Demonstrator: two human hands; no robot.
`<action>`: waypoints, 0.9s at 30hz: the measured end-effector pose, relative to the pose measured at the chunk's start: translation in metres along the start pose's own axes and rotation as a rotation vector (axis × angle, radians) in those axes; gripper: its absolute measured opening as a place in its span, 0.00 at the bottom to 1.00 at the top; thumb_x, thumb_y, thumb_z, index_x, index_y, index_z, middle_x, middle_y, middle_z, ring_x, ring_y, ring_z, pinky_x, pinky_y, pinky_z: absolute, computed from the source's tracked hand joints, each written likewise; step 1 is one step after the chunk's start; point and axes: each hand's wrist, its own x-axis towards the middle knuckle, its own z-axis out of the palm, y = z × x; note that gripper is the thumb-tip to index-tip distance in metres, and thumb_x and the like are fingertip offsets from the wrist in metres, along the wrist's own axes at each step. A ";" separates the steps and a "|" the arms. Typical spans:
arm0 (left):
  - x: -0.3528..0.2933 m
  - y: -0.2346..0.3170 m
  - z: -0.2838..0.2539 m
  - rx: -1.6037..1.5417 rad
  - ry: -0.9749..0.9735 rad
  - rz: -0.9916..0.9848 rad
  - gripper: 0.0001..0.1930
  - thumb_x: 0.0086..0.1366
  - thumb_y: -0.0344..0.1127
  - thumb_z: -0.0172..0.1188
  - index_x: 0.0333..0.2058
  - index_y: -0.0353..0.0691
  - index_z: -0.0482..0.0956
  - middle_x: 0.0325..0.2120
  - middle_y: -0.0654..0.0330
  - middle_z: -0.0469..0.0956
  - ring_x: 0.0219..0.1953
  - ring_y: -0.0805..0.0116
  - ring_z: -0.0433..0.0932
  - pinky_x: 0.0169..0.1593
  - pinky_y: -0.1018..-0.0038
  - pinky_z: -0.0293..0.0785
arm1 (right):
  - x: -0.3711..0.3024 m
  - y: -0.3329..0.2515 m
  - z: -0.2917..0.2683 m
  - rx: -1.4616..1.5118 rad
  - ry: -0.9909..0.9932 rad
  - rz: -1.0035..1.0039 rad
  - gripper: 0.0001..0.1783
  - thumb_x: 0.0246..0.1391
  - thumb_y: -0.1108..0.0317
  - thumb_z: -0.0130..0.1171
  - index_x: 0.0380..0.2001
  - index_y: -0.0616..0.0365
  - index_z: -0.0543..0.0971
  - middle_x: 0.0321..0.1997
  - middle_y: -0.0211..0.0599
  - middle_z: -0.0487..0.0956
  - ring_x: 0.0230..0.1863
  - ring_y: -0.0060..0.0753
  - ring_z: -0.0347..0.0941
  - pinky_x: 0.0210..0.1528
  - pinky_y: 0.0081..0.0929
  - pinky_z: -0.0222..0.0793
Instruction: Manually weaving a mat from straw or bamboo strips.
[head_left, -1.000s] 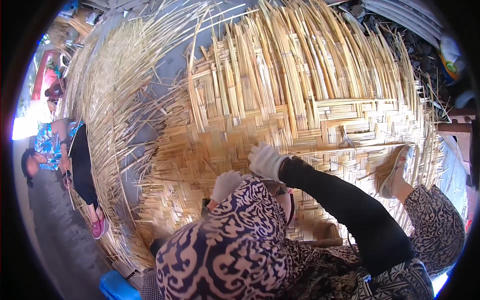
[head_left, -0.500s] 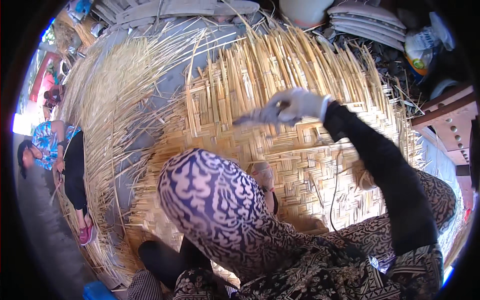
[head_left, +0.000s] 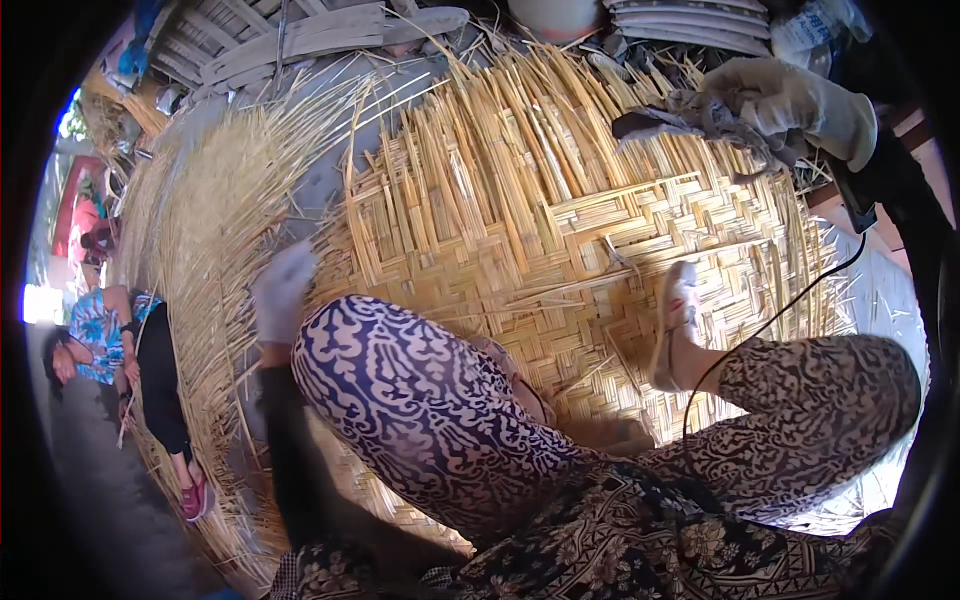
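A partly woven mat of flat straw-coloured strips, likely split bamboo or reed, spreads under my legs. My right hand, in a pale glove, is up at the mat's far right. Its fingers are closed round a crumpled grey cloth, whose dark end hangs out to the left over the loose strip ends. My left hand, also in a pale glove, is beside my left knee, near the mat's left edge and the loose strips. Motion smears its fingers, and nothing shows clearly in it.
A heap of loose strips lies at the left. A person in a blue patterned shirt bends beyond it. Stacked grey curved pieces, a pale bucket and wooden slats stand at the back. A black cable hangs at the right.
My right hand has swung right and away from me, from above the mat's middle to its far right. My left hand now shows beside the left knee. The view has shifted somewhat.
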 end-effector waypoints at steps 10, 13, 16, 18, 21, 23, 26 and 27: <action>0.091 0.162 -0.152 -0.491 0.240 -0.626 0.14 0.59 0.37 0.50 0.41 0.34 0.71 0.25 0.63 0.73 0.26 0.79 0.70 0.29 0.85 0.64 | 0.078 0.164 0.044 0.166 -0.083 0.042 0.21 0.38 0.66 0.52 0.40 0.59 0.73 0.28 0.37 0.74 0.25 0.25 0.68 0.25 0.16 0.63; 0.132 0.207 -0.107 -0.284 0.006 -0.562 0.14 0.58 0.37 0.51 0.39 0.34 0.72 0.26 0.62 0.75 0.28 0.77 0.73 0.32 0.83 0.68 | 0.104 0.191 0.075 0.023 -0.161 -0.055 0.22 0.39 0.60 0.54 0.41 0.53 0.73 0.33 0.37 0.76 0.31 0.33 0.71 0.34 0.27 0.66; 0.154 0.186 0.038 -0.468 -0.382 -0.628 0.13 0.57 0.37 0.52 0.38 0.36 0.73 0.26 0.63 0.75 0.28 0.77 0.73 0.34 0.81 0.68 | 0.119 0.231 0.080 -0.281 -0.199 -0.047 0.21 0.42 0.56 0.54 0.40 0.52 0.73 0.36 0.40 0.75 0.37 0.41 0.71 0.40 0.33 0.65; 0.152 0.170 0.122 -0.509 -0.502 -0.760 0.13 0.55 0.38 0.52 0.36 0.35 0.74 0.24 0.64 0.74 0.26 0.76 0.72 0.32 0.80 0.68 | 0.124 0.244 0.078 -0.397 -0.140 -0.132 0.20 0.44 0.53 0.51 0.39 0.52 0.74 0.36 0.42 0.75 0.39 0.42 0.71 0.42 0.33 0.64; 0.140 0.143 0.219 -0.691 -0.352 -0.928 0.13 0.54 0.35 0.56 0.38 0.34 0.72 0.22 0.63 0.74 0.21 0.76 0.71 0.25 0.80 0.67 | 0.122 0.240 0.060 -0.324 -0.087 -0.158 0.19 0.48 0.53 0.48 0.38 0.52 0.74 0.37 0.43 0.75 0.41 0.42 0.71 0.43 0.33 0.65; 0.121 0.101 0.262 -0.408 -0.239 -0.836 0.17 0.52 0.39 0.59 0.38 0.34 0.72 0.21 0.62 0.74 0.19 0.75 0.71 0.23 0.79 0.67 | 0.132 0.231 0.056 -0.286 -0.014 -0.218 0.18 0.50 0.53 0.46 0.39 0.52 0.74 0.37 0.42 0.75 0.40 0.42 0.71 0.43 0.32 0.65; 0.114 0.102 0.297 -0.020 -0.294 -0.752 0.20 0.48 0.43 0.62 0.35 0.34 0.73 0.19 0.60 0.74 0.21 0.74 0.72 0.24 0.79 0.67 | 0.134 0.236 0.052 -0.216 0.023 -0.167 0.19 0.51 0.53 0.46 0.39 0.53 0.74 0.37 0.42 0.75 0.40 0.41 0.71 0.43 0.31 0.66; 0.114 0.106 0.300 0.140 -0.323 -0.688 0.21 0.47 0.45 0.63 0.34 0.34 0.74 0.19 0.60 0.74 0.21 0.74 0.72 0.24 0.79 0.67 | 0.135 0.237 0.052 -0.184 0.041 -0.139 0.20 0.51 0.52 0.45 0.39 0.54 0.74 0.37 0.42 0.75 0.40 0.41 0.71 0.43 0.31 0.66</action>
